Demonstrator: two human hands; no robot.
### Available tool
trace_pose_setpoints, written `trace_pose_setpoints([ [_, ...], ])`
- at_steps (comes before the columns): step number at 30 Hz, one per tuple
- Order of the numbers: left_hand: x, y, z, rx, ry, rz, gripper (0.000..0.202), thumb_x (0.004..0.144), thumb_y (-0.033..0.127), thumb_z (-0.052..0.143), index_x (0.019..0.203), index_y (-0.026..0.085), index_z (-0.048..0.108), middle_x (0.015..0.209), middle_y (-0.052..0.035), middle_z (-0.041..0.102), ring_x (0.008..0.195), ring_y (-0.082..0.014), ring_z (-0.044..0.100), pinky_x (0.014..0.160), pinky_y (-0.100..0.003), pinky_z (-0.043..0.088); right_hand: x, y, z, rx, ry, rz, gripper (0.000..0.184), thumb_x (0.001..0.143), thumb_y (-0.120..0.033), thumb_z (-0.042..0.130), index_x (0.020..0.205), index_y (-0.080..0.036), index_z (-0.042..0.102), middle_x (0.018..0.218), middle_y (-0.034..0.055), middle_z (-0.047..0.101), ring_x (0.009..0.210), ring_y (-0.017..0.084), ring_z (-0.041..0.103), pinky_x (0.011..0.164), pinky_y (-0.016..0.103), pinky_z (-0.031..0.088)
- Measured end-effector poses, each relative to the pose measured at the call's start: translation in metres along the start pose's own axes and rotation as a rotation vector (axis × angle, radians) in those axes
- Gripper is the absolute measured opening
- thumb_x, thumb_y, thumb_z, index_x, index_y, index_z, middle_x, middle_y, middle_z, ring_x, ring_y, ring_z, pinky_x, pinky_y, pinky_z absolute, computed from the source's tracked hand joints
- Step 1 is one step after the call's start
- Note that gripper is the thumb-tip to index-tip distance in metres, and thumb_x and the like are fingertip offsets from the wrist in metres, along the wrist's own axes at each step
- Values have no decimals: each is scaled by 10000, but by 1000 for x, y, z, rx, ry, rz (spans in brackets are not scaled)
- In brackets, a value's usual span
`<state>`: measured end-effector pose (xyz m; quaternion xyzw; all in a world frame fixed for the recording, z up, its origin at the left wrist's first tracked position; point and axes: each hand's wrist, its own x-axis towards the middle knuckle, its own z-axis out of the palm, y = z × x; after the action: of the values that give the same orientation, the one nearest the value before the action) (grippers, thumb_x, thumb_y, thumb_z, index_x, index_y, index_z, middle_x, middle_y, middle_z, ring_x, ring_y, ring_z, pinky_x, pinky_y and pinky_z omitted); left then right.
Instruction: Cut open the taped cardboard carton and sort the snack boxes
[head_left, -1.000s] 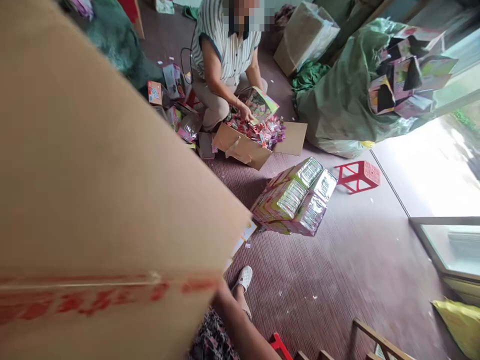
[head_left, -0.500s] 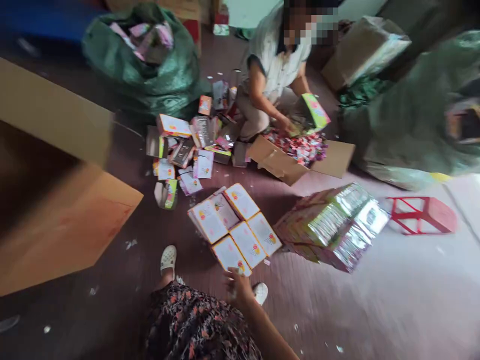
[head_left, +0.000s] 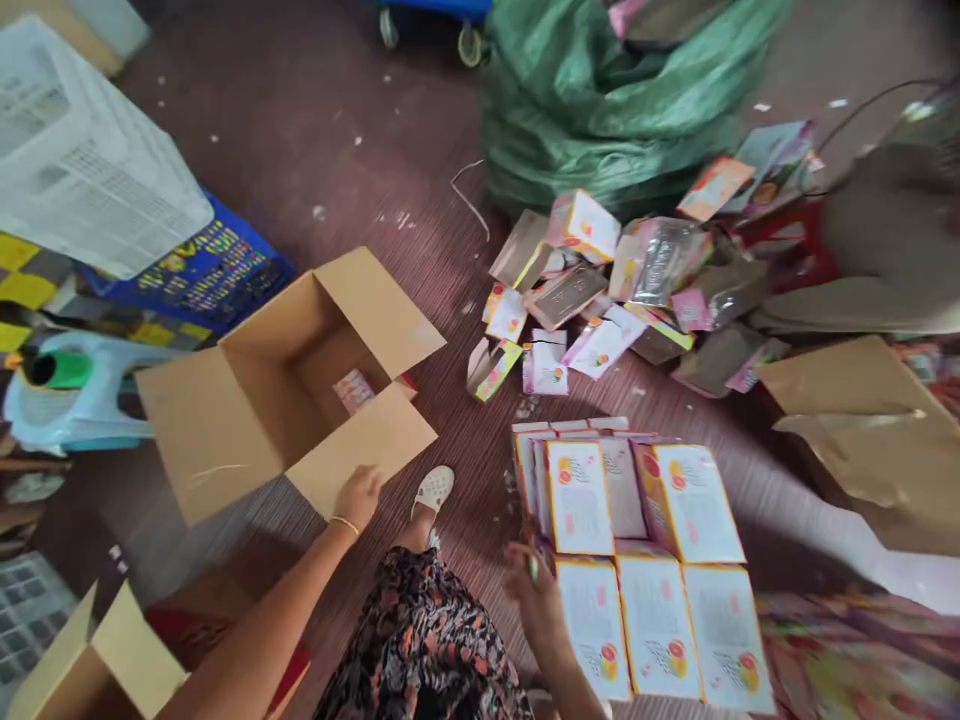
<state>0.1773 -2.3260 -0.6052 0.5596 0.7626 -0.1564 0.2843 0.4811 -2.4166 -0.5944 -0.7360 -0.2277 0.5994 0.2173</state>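
Foreground: pressing the right hand (head_left: 534, 598) against the near left corner of the block of cartons (head_left: 652, 570), fingers curling at its side; clasping or merely touching, impossible to tell. Standing that block, white-faced with yellow borders, on the floor (head_left: 315, 150) close to its near edge, just right of a patterned skirt (head_left: 420, 640). Laying the left hand (head_left: 360, 496) on the near flap of the cardboard box (head_left: 225, 430), palm down, fingers loose and holding nothing. Planting a white shoe (head_left: 433, 490) just beside that flap, between box and block. Showing, in the box gaping upward left of the floor's middle with flaps splayed, a small pink packet (head_left: 352, 388) lying at the bottom. Looking past the block at a loose heap of small boxes (head_left: 585, 225), some crushed, some tipped over. Catching, right of that heap, another person's trouser leg (head_left: 862, 240), blurred, and flattened cardboard (head_left: 862, 420) nearer the right edge. Ending at the far edge on a green sack (head_left: 600, 100), and toward the far left corner on a white crate (head_left: 82, 160) tilting over a blue crate (head_left: 210, 275).
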Motion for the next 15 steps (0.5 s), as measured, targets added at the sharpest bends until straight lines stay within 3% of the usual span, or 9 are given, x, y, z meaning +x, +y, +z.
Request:
trace_pose_setpoints([
  [3,42,-50,-24,-26,160,-149,546,954,285,202,1396,58,430,1400,-180,470,1338,-258,378,1160,-373,254,44,-55,74,-131,-160,-190,437,845,-561,401,985,-238,659,989,68,706,826,201,663,697,295,506],
  [5,78,-81,-33,-57,142,-192,560,937,336,299,1420,75,405,1411,-173,469,1344,-287,374,1156,-416,262,75,-87,121,-244,-214,-271,372,883,-457,390,987,-219,656,892,61,700,785,190,650,696,283,486],
  [7,115,-101,-32,-102,43,-185,615,884,385,440,1424,92,413,1412,-157,481,1331,-285,408,1133,-392,306,106,-113,162,-356,-190,-326,318,898,-380,408,983,-200,656,847,58,692,762,187,635,708,283,472],
  [9,146,-109,-21,-157,-65,-152,664,846,446,512,1426,134,428,1418,-124,490,1315,-262,443,1101,-340,350,132,-132,195,-433,-140,-366,304,915,-335,403,1010,-190,653,886,64,697,790,189,631,735,290,469],
  [11,163,-108,-4,-207,-132,-132,644,846,506,506,1405,189,465,1415,-88,503,1298,-248,469,1084,-323,365,152,-145,222,-483,-108,-429,318,929,-289,382,1064,-175,646,979,84,699,875,195,630,801,306,470],
  [13,161,-102,13,-248,-169,-130,594,869,519,465,1375,211,503,1412,-66,510,1302,-239,468,1100,-327,347,166,-152,245,-553,-96,-546,328,918,-220,393,1128,-158,638,1132,117,670,1037,212,599,911,336,446],
  [15,144,-95,30,-280,-206,-139,545,876,497,461,1322,198,559,1384,-64,539,1300,-239,473,1111,-331,337,176,-153,262,-674,-91,-677,371,875,-154,450,1205,-158,619,1323,132,577,1237,244,487,1035,401,367],
])
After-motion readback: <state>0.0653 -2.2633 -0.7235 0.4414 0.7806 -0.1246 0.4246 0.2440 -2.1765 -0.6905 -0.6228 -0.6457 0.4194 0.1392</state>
